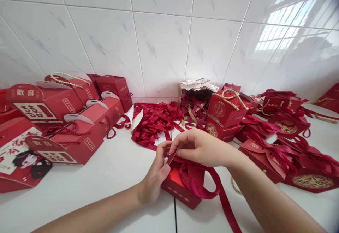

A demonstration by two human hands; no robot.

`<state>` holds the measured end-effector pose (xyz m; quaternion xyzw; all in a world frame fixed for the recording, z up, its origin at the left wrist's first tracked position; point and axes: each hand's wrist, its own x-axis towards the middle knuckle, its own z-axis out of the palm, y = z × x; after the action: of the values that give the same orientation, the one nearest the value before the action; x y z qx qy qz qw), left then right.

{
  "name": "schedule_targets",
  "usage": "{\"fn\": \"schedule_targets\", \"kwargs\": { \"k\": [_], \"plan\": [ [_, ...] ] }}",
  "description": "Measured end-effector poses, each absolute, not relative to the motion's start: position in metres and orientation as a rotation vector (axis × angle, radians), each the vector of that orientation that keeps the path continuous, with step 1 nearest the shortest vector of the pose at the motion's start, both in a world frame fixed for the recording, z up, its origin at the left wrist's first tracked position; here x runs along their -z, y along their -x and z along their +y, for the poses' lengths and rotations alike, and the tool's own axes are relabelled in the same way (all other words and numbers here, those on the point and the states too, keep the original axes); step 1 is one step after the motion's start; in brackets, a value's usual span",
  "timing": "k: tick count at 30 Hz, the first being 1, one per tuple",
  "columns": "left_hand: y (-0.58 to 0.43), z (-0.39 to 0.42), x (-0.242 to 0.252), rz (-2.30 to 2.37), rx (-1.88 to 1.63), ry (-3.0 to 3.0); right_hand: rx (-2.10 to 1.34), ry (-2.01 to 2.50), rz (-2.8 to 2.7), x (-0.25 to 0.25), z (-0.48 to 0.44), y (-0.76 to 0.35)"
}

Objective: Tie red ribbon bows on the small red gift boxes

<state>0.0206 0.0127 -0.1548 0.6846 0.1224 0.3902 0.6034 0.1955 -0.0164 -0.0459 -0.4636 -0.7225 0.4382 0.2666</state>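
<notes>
A small red gift box (182,193) with pale lettering on its front stands on the white table in front of me. My left hand (155,176) is wrapped round its left side, thumb near the top edge. My right hand (198,147) reaches over the top, its fingers pinching a raised red flap (172,155) of the box. A dark red ribbon (221,190) loops out of the box on the right and trails down toward the table's near edge. The fingertips of my right hand partly cover the flap.
Several larger red boxes (76,134) with rope handles stand at the left. A heap of red ribbons (156,121) lies at the back, beside an open carton (180,97) of cards and scraps. More red boxes (261,157) with bows fill the right side. A tiled wall (161,49) rises behind.
</notes>
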Motion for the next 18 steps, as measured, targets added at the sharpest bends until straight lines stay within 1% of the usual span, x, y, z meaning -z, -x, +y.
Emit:
{"fn": "schedule_targets", "kwargs": {
  "k": [10,16,18],
  "plan": [
    [-0.019,0.013,0.157,0.38,-0.902,-1.638,-1.082,1.362,-2.104,0.035,-0.019,-0.207],
    [-0.019,0.011,0.153,0.405,-0.896,-1.648,-1.027,1.398,-2.063,0.036,-0.019,-0.206],
    [-0.019,0.01,0.152,0.432,-0.892,-1.67,-0.95,1.422,-2.061,0.038,-0.02,-0.205]
  ]
}}
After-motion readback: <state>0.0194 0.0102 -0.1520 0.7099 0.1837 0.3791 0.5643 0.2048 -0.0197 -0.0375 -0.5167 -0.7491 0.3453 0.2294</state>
